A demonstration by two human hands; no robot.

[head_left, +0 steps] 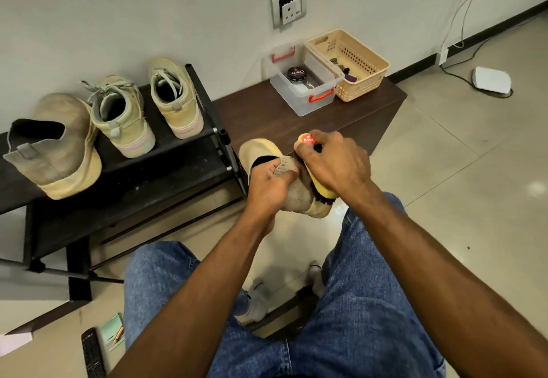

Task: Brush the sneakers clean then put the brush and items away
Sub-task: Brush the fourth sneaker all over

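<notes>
Your left hand point(268, 183) reaches forward over lap, fingers point(275, 170) curled into collar of beige sneaker point(296, 190), gripping it, held in air beside shoe rack point(189, 152). Your right hand point(335, 164) palm-down, fingers wrapped over wooden brush point(318, 189), bristles pressed against sneaker's side. Three more sneakers on rack.

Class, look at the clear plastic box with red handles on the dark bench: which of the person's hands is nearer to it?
Right. The right hand, gripping the brush, is just below the clear box. The left hand, holding the sneaker, sits lower and further left.
</notes>
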